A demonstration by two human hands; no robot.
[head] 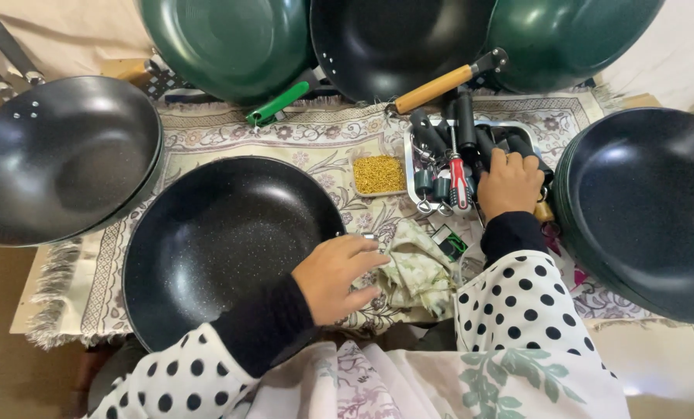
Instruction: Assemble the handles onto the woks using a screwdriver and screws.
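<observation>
Speckled glossy black pan point(207, 233), woven patterned cloth mat point(316, 140), wooden handle point(432, 88)

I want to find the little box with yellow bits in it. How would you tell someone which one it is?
Start at the patterned cloth in the middle of all the pans. Just right of the big black pan near the left hand, beside the metal tray of tools, sits the small tray of yellow bits, the only yellow-filled thing there.

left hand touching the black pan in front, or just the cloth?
Touching: head view shows the left hand lying over the black pan's right rim, fingertips reaching the folded cloth.
</observation>
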